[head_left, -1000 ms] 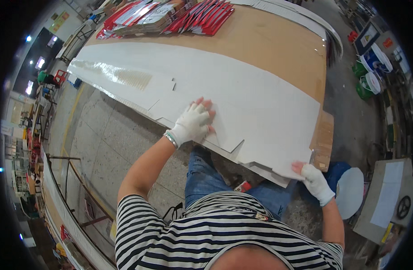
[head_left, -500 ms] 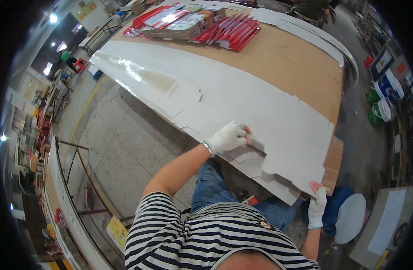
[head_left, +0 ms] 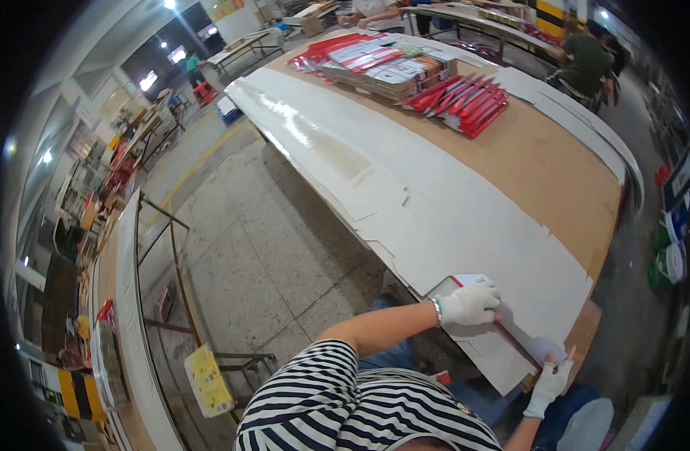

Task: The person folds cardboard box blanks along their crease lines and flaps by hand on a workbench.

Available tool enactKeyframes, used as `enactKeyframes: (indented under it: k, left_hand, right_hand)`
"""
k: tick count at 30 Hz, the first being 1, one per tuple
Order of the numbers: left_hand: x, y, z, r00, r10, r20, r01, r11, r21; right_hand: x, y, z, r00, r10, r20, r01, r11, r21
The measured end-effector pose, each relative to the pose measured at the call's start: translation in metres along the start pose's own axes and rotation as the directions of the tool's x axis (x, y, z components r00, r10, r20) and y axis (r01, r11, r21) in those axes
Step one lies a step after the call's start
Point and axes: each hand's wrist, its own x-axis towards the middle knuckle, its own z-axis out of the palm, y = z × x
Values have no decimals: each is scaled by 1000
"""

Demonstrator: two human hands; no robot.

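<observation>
The left hand [head_left: 471, 303], in a white glove, lies palm-down on a white die-cut cardboard sheet [head_left: 480, 225] at the near edge of the brown counter [head_left: 555, 161], its fingers [head_left: 489, 295] flat and close together, pressing on a folded flap [head_left: 465, 289] of the sheet that shows a thin red edge. The right hand [head_left: 549, 379], also gloved, is at the sheet's near right corner, fingers curled around the edge there, though whether they pinch it tight cannot be told at this size. The sheet's long axis runs from that corner up and away to the far left along the counter edge, so nearly all of it lies beyond and to the left of both hands; the left hand is nearer its middle. A pile of red-and-white flat cartons [head_left: 405, 71] sits well apart at the far end.
</observation>
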Motion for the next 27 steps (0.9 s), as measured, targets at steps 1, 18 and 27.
enactKeyframes:
  k: [1, 18, 27]
  left_hand:
    - [3, 1, 11, 990, -117, -77, 119, 993, 20]
    - [34, 10, 30, 980, -180, 89, 107, 842, 529]
    - [61, 35, 51, 982, -167, 82, 96, 831, 549]
  right_hand:
    - [7, 20, 10, 997, -59, -46, 60, 998, 24]
    - [24, -67, -33, 920, -261, -292, 288, 956, 56]
    - [-26, -44, 34, 982, -42, 183, -43, 897, 440]
